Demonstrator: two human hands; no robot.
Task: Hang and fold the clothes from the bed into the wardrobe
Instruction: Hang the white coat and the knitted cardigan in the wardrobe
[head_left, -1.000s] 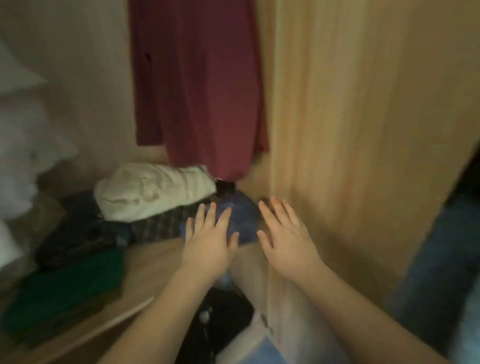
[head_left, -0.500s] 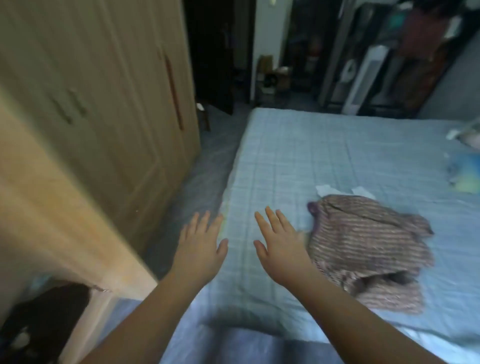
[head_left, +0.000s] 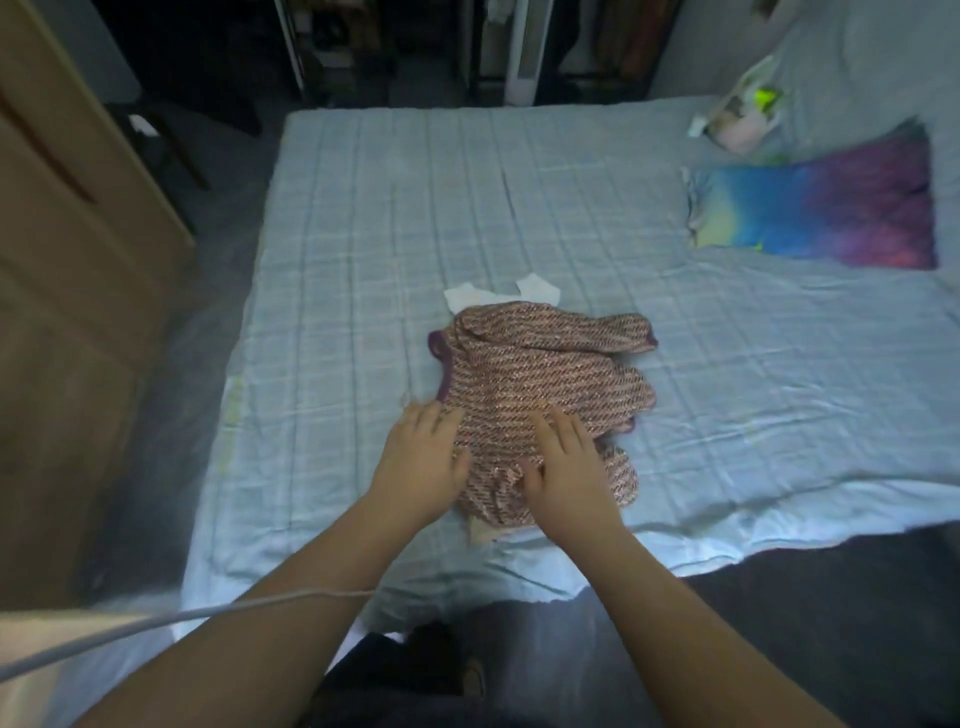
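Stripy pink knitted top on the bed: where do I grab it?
Probably the near edge of the crumpled pink striped knitted top, coming from the near side of the blue checked bed: loose folds bunch there, by the left hand and right hand.

Head camera, looking forward and down, close over bed (head_left: 363, 218); single view

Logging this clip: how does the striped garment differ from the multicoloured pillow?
The striped garment is crumpled, pink-brown; the multicoloured pillow lies flat, yellow through blue to purple. The left hand and right hand touch the garment; the pillow lies untouched, far right. Both lie on the bed sheet.
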